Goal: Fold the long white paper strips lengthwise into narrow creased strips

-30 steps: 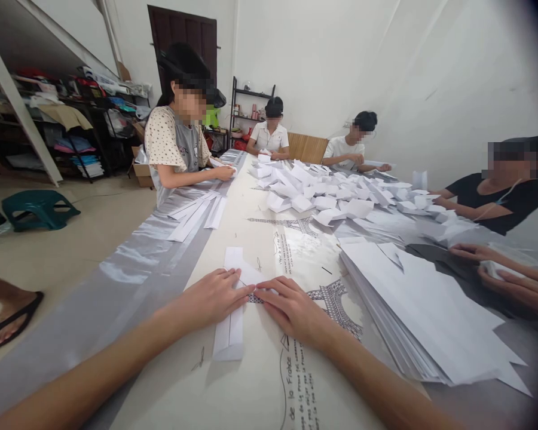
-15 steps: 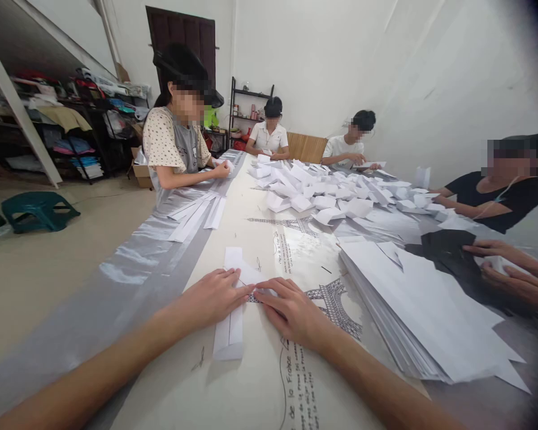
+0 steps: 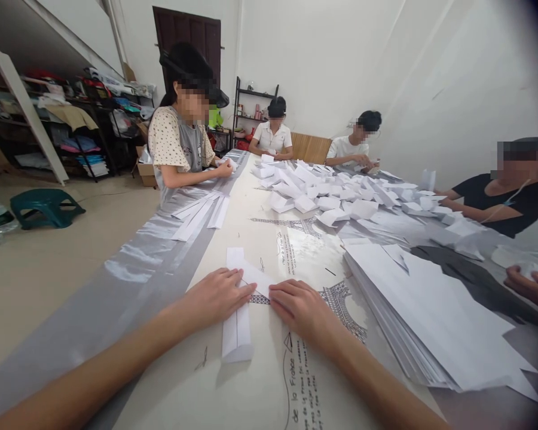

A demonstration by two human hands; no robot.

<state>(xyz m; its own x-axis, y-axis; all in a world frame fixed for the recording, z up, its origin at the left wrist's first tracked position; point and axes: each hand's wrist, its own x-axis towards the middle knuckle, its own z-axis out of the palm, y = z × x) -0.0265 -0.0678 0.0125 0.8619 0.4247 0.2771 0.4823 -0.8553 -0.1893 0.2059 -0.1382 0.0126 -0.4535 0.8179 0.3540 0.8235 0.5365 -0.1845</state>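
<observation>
A white sheet folded into a long strip (image 3: 237, 334) lies on the printed tablecloth in front of me, with a flap (image 3: 257, 279) angling out to its right. My left hand (image 3: 222, 294) rests across the strip's middle, its fingers stretched and somewhat apart, pressing on the paper. At the flap's right end, my right hand (image 3: 298, 304) has its fingers close together, gripping the paper edge; its thumb is mostly hidden. A small gap separates the two hands.
A thick stack of white paper (image 3: 425, 310) lies to my right. Beyond it spreads a heap of folded paper pieces (image 3: 327, 191). Several paper strips (image 3: 199, 215) lie at left near a standing co-worker (image 3: 182, 137). Other people sit around the table. A green stool (image 3: 47, 206) stands on the floor.
My right hand has shifted right, drawing the flap out so more of it shows between my hands. My left hand stays on the strip. At right, a co-worker's hands have moved away from me.
</observation>
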